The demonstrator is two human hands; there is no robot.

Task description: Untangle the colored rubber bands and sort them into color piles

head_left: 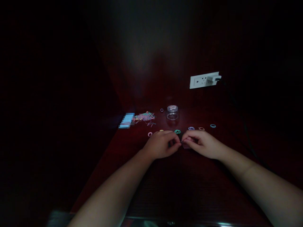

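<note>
Over the dark red table, my left hand and my right hand meet fingertip to fingertip, each closed in a pinch. Between them runs a thin dark strand, which looks like part of a small hair tie; most of it is hidden by fingers. Something purplish shows beneath my right fingers, too dim to make out. Just beyond the hands lie small hair ties in a loose row: pink, yellow partly behind my left hand, green, purple, orange and blue.
A heap of mixed coloured hair ties lies at the back left beside a lit phone. A lidded clear jar stands near the wall, with a single dark ring to its left. A wall socket holds a plugged-in charger.
</note>
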